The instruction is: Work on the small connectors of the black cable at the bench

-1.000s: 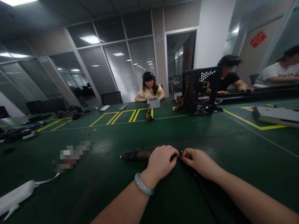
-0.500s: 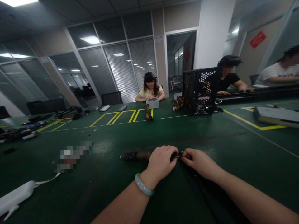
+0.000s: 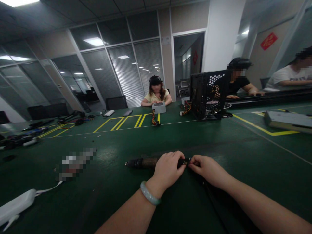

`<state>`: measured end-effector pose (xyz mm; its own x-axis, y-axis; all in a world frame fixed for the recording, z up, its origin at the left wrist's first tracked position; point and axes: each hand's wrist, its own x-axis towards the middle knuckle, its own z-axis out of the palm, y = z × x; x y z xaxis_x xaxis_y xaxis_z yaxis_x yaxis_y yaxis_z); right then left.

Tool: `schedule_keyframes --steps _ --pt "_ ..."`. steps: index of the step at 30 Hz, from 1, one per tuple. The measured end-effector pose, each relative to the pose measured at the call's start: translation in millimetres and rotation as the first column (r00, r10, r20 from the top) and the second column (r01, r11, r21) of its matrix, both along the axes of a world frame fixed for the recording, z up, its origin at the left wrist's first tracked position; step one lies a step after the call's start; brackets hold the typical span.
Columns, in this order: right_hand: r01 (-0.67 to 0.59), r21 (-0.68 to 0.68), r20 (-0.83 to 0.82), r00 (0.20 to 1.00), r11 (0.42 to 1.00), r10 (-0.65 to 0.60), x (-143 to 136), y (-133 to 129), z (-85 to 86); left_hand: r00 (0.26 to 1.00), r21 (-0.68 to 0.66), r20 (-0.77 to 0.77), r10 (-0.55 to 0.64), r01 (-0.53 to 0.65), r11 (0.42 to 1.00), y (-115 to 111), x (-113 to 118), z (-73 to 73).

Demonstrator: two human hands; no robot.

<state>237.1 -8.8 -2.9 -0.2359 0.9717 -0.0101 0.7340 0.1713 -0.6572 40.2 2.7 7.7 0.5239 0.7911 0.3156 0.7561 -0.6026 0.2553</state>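
On the green table lies a dark electric screwdriver, its metal tip pointing left and its rear end under my left hand. That hand is closed around the tool's body, with thumb and fingers near its back end. Close beside it on the right, my right hand is closed in a pinch at a small dark end piece, seemingly a cord connector. The fingertips hide most of that piece. A black cord runs from below my right hand toward the bottom edge.
A black computer case stands ahead to the right. Beyond, a person sits behind a grey power supply with bundled wires. A white power bank with a cable lies left. A flat grey metal box rests far right, where two people sit.
My hands stay almost in place. Only slight finger movement shows at the screwdriver's rear end.
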Motion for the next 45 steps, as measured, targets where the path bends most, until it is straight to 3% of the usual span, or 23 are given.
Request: schedule_keyframes --steps 8,15,23,30,45 --pt "-0.002 0.0 -0.004 1.0 1.0 0.002 1.0 0.5 -1.2 0.998 0.001 -0.01 -0.065 0.065 0.998 -0.5 -0.2 2.6" --pt "-0.007 0.001 -0.01 1.0 1.0 0.007 1.7 0.9 -3.6 1.0 -0.006 -0.004 0.006 -0.006 1.0 -0.6 0.2 0.7" --pt "-0.006 0.004 0.008 1.0 1.0 0.006 1.0 1.1 -1.8 0.995 -0.003 -0.037 -0.09 0.09 0.996 1.0 0.4 2.6" --pt "-0.003 0.005 0.002 1.0 1.0 0.003 1.2 0.3 0.3 1.0 -0.002 -0.028 0.002 -0.002 1.0 0.5 0.6 -0.5" --pt "-0.016 0.03 -0.015 1.0 0.999 0.016 1.7 2.1 -4.0 0.992 0.012 -0.029 -0.125 0.125 0.992 2.7 -2.5 0.9"
